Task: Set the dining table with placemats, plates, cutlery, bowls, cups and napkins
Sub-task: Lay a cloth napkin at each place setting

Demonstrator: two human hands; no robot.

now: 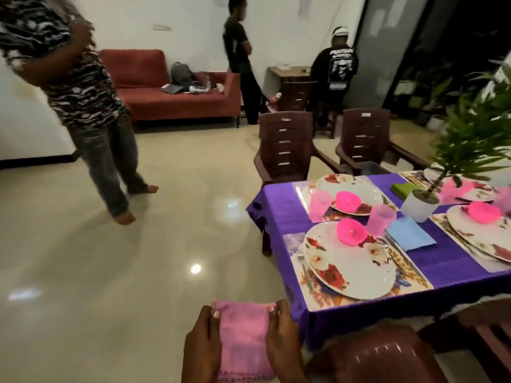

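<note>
Both hands on a pink napkin (243,341), held over the floor just left of the table (279,214) corner, not on it. Left hand (200,346) pinches the napkin's upper left edge, thumb on top, fingers curled behind. Right hand (282,338) pinches the upper right edge the same way. Napkin hangs flat between them, lower hem toward the camera.

Table has a purple cloth. Nearest setting: floral plate (351,266) on a patterned placemat (323,298), pink bowl (351,232) sitting on the plate's far rim, fork (305,269) beside the plate's left edge, cutlery along its right edge, blurred. Pink cup (381,219) just beyond the bowl, blue napkin (409,233) flat beside it. Second setting behind: plate with pink bowl (347,200) and another pink cup (319,203). Green napkin (404,188) further back. White pot with a plant (419,204) mid-table. More plates and a pink bowl on the right side, partly cut off.

Two brown chairs (284,145) at the far side. Person in a patterned shirt (72,78) stands on the floor at left, blurred.
</note>
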